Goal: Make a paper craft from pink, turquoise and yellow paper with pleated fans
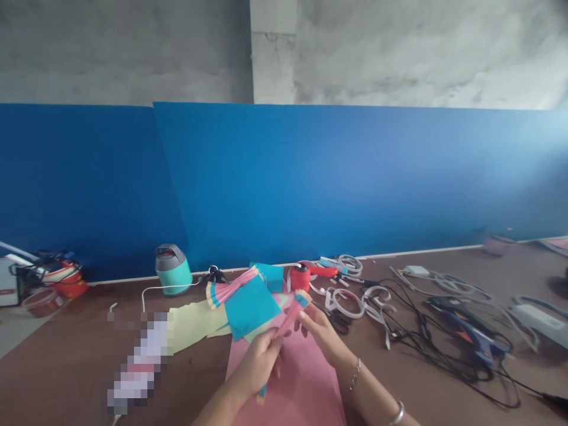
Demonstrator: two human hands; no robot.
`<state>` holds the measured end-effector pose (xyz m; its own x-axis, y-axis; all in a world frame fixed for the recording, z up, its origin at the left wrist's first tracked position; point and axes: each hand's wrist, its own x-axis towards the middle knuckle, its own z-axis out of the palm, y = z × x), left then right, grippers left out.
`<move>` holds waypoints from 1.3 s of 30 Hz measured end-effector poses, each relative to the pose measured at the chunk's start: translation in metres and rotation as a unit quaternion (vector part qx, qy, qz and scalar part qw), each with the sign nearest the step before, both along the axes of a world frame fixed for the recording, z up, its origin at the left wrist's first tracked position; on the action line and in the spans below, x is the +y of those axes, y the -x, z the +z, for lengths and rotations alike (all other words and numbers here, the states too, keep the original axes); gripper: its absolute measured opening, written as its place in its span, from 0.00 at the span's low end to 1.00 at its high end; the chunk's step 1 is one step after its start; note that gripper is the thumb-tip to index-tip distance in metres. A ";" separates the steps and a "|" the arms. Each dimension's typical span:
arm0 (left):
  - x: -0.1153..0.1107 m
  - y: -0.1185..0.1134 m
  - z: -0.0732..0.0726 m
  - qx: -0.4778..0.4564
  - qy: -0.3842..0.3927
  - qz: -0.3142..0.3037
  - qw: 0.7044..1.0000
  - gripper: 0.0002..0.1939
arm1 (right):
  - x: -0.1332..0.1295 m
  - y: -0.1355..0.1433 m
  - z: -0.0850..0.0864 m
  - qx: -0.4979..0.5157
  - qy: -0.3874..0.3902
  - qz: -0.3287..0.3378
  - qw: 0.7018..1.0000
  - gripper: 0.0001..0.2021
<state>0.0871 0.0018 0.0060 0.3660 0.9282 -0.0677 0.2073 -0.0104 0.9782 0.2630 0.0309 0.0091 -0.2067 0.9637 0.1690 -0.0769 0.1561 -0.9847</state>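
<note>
Between my hands is a narrow folded paper strip (289, 319), pink along its middle with blue and yellow bands at the ends. My left hand (262, 355) is closed around its lower part, and the blue-and-yellow tip pokes out below. Near the upper end, my right hand (317, 328) pinches the strip. Beneath both hands lies a large pink paper sheet (310, 384). Beyond it are blue paper sheets (252, 305) and pale yellow sheets (190, 325). A pleated paper bundle (233, 287) in the same pink, blue and yellow rests on the blue sheets.
A turquoise device with a grey top (173, 269) stands by the blue partition (332, 177). Behind my hands is a red spool-like object (300, 277). White cables (348, 303), black cords (421, 355) and a blue glue gun (474, 340) lie to the right. Buckets (71, 284) stand far left.
</note>
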 end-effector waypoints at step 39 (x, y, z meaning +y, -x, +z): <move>0.011 -0.008 0.044 -0.082 0.000 0.134 0.988 0.25 | -0.013 0.020 0.003 0.072 0.135 -0.017 0.988 0.15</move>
